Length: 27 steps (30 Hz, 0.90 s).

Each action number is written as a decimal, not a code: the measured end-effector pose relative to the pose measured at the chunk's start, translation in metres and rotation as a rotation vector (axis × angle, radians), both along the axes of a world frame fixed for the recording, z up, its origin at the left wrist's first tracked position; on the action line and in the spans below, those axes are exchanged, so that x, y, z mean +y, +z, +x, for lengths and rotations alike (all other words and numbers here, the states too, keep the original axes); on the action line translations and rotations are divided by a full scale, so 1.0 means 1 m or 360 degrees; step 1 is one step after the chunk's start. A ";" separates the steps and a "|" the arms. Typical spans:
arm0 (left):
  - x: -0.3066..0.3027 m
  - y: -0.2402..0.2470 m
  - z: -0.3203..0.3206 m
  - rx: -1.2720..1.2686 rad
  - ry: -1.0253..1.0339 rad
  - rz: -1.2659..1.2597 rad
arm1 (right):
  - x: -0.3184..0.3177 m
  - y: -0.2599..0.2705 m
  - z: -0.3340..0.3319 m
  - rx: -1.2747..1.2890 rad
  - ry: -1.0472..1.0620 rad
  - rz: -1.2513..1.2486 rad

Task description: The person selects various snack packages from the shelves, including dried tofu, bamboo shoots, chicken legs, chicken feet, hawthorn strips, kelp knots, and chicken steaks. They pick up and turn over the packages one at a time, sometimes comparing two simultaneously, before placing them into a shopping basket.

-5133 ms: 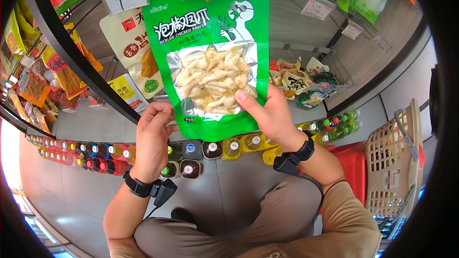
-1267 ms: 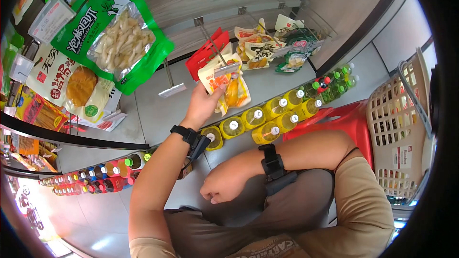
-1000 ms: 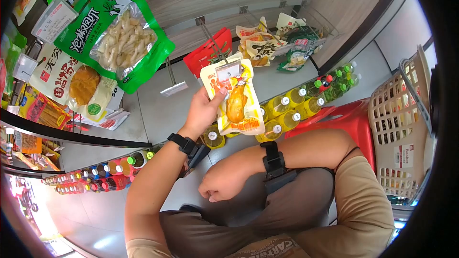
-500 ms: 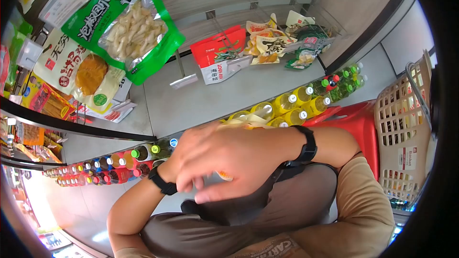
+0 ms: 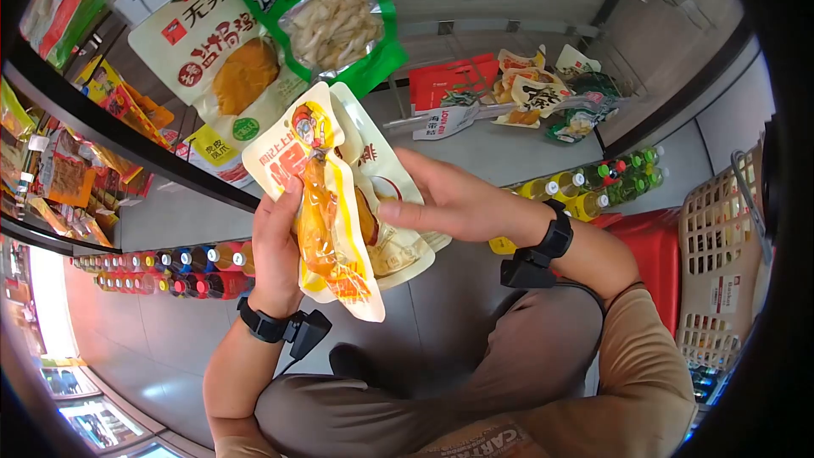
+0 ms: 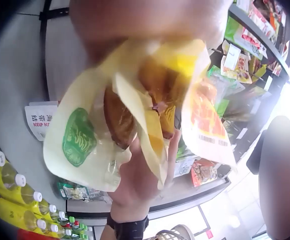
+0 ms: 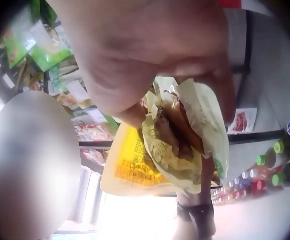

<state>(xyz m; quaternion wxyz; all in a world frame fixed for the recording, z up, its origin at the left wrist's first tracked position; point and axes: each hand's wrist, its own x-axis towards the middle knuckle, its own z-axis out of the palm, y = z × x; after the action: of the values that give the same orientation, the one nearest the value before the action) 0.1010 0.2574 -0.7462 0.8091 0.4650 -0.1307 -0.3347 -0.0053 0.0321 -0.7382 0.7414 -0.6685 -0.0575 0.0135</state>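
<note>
My left hand (image 5: 275,246) grips the left edge of a cream-and-yellow vacuum pouch with a drumstick (image 5: 318,220), thumb over its front. Fanned out behind it are more cream pouches (image 5: 403,242). My right hand (image 5: 462,203) pinches these by their right side, thumb in front, fingers behind. In the left wrist view, a green patch marks a cream pouch (image 6: 60,150) beside the drumstick pouch (image 6: 210,125). In the right wrist view, the yellow back of the drumstick pouch (image 7: 135,165) shows beside a clear-windowed cream pouch (image 7: 175,165).
A green pickled chicken paws bag (image 5: 335,30) and a large cream bag (image 5: 203,59) hang behind. Red pouches (image 5: 454,85) hang farther right. Bottles (image 5: 585,195) line the shelf foot. A red stool (image 5: 649,254) and beige basket (image 5: 721,246) stand at right.
Earlier both hands held the green bag. The left hand then took the drumstick pouch from a hook. Now both hands hold pouches fanned apart, and the view has swung left.
</note>
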 end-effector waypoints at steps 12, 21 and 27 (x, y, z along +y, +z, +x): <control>-0.013 -0.008 0.003 0.0203 0.0093 0.0092 | 0.008 -0.001 0.004 0.0103 -0.0248 -0.0188; -0.024 -0.005 0.000 0.0191 -0.0033 0.0188 | 0.000 0.003 0.003 -0.0328 -0.0731 -0.0469; -0.036 -0.016 -0.004 0.0122 0.0017 0.0058 | -0.014 0.000 -0.001 -0.0410 -0.0771 -0.0265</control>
<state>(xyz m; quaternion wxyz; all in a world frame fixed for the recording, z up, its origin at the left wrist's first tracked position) 0.0969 0.2218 -0.7621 0.8067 0.4672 -0.0910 -0.3502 -0.0063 0.0184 -0.7382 0.6522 -0.7175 0.0114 -0.2443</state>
